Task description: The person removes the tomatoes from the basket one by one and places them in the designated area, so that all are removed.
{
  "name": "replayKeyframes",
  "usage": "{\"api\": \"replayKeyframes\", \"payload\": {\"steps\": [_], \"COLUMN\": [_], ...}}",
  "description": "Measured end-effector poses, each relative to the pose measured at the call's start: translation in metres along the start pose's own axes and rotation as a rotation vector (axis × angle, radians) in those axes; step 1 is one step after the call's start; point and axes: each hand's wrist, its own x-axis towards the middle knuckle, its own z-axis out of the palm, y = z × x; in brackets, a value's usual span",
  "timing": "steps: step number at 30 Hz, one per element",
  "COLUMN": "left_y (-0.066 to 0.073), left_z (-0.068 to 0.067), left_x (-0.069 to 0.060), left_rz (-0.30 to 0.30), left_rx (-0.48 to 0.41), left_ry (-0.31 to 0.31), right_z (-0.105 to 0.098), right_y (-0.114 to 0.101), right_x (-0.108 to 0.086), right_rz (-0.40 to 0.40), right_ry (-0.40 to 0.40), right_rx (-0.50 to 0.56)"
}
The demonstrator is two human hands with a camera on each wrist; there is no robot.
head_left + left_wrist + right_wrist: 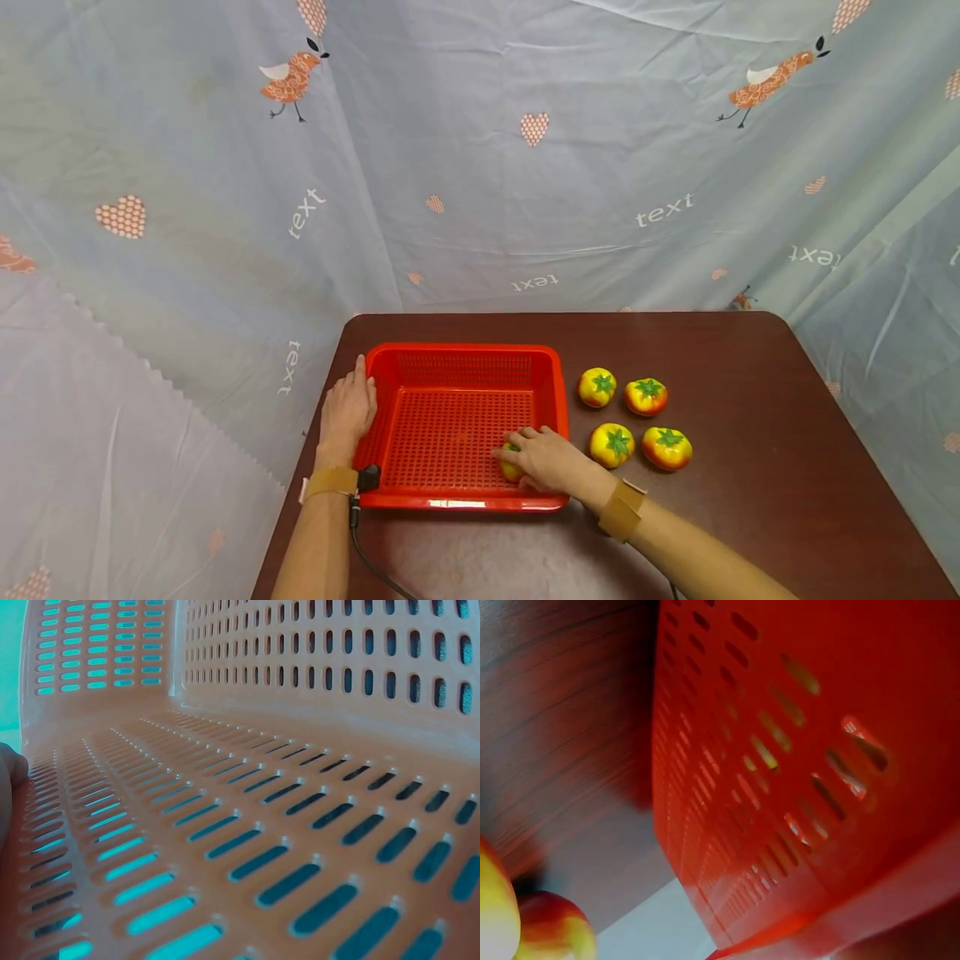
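Note:
A red plastic basket [465, 417] with slotted walls and floor stands on the table. My left hand [348, 408] grips its left rim, the index finger lying straight along the edge; a fingertip [11, 780] shows at the border of the left wrist view. Reaching over the right wall, my right hand [551, 460] holds a yellow tomato [512, 463] low in the front right corner of the basket. The fingers partly cover this tomato. In the right wrist view the basket wall [735, 825] hides the hand, and yellow shows through its slots.
Several yellow-and-red tomatoes with green star-shaped tops, one of them a tomato [611, 445] near my right wrist, lie on the dark brown table [780, 467] right of the basket. A patterned grey curtain [480, 208] hangs behind the table and along its sides.

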Motion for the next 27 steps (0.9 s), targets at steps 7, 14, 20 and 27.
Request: {"api": "replayKeyframes", "payload": {"steps": [7,14,20,27], "left_y": [0.0,0.001,0.001,0.001], "left_z": [0.001,0.0,-0.001,-0.002], "left_x": [0.0,0.0,0.0,-0.001], "left_rz": [0.002,0.003,-0.005,-0.012], "left_rx": [0.005,0.001,0.01,0.006], "left_ry": [-0.001,-0.007,-0.013,-0.028], "right_z": [0.002,-0.003,-0.027,-0.054], "right_y": [-0.004,0.0,0.024,0.068], "right_x": [0.002,0.0,-0.019,-0.063], "right_rz": [0.008,-0.016,0.02,0.15], "right_ry": [0.019,0.091,0.29,0.48], "right_rx": [-0.007,-0.035,0.03,0.057]}}
